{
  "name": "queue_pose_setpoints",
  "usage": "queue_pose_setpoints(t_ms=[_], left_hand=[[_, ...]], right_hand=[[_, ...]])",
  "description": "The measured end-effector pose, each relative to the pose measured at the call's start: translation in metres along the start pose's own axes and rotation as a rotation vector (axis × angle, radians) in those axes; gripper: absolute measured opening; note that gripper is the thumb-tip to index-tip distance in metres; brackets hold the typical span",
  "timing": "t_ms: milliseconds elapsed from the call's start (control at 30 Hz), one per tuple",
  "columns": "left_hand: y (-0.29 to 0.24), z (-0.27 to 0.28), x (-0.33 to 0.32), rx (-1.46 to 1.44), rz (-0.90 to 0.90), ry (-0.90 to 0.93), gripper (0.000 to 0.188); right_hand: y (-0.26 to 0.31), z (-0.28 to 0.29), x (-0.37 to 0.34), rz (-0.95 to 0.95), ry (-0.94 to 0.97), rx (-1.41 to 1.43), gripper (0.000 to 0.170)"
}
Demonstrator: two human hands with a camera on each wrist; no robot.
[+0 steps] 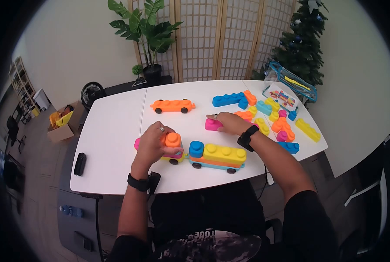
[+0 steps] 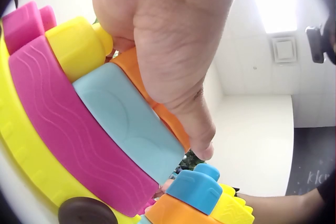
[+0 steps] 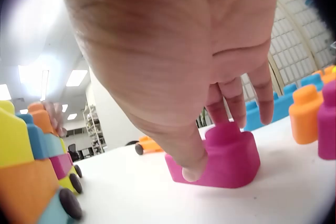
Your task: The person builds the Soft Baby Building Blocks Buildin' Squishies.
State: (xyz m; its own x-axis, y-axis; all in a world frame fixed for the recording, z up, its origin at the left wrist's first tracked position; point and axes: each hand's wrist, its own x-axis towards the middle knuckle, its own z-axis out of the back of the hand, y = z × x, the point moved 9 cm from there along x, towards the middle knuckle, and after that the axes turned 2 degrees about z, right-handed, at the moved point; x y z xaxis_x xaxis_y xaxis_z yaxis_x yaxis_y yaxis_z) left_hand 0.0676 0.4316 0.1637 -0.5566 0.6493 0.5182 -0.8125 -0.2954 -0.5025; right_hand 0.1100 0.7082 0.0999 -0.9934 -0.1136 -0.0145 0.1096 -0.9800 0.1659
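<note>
My left hand point(image 1: 150, 142) rests over a toy train car built from blocks, its fingers and thumb on either side of an orange block point(image 1: 173, 139). In the left wrist view, that car has a yellow wheeled base, a long magenta block point(image 2: 79, 129), a light blue block point(image 2: 128, 119) and a yellow block point(image 2: 73, 48). My right hand point(image 1: 231, 122) pinches a magenta block point(image 3: 233, 158) on the table, thumb on its near side and fingers beyond. Between the hands and nearer the body stands a second car point(image 1: 217, 163), carrying a blue block point(image 1: 196, 149) and a long yellow block point(image 1: 225, 153).
An orange wheeled base point(image 1: 172, 105) sits farther back on the white table point(image 1: 107, 135). Loose blocks in several colours lie at the right, with a long blue block point(image 1: 228, 99) behind. A clear bag point(image 1: 293, 85) stands at the back right; a black case point(image 1: 80, 163) lies at left.
</note>
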Motion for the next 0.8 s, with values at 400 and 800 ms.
queue_pose_setpoints(t_ms=[400, 800], left_hand=[[0.01, -0.005, -0.001, -0.026, 0.052, 0.02, 0.06], [0.004, -0.005, 0.0, 0.04, 0.086, 0.048, 0.059]], right_hand=[[0.146, 0.09, -0.069, 0.163, -0.059, 0.029, 0.069], [0.154, 0.064, -0.087, 0.147, -0.217, -0.017, 0.069]])
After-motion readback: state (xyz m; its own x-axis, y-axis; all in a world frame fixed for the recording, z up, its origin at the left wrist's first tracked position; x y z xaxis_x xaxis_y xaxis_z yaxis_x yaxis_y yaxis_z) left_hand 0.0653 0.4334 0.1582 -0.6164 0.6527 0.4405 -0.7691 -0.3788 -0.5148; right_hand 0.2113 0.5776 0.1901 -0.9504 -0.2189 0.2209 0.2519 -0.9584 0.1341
